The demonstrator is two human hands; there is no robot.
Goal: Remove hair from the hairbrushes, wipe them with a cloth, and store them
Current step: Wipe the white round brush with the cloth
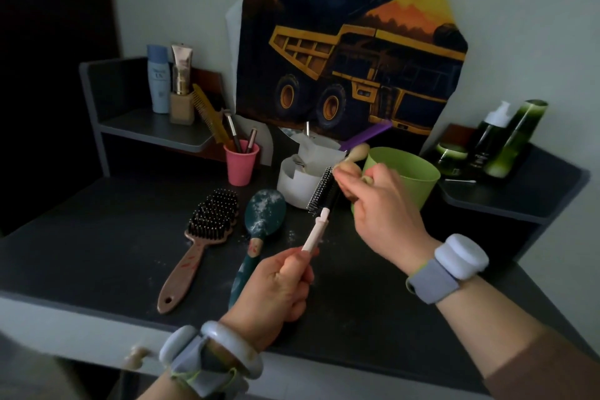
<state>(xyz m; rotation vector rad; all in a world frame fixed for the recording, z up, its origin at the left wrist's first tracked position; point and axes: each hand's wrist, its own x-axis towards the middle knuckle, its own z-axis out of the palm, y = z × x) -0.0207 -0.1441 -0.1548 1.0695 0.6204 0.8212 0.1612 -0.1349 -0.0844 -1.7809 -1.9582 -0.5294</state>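
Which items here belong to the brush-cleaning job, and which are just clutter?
In the job:
round brush, held by left hand and right hand
brown paddle brush
teal brush

Lying about:
pink cup
green cup
white tub
blue bottle
green bottles

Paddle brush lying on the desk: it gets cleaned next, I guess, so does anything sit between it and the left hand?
Nothing covers the paddle brush, but the left hand grips the round brush's handle, and the teal brush lies between them.
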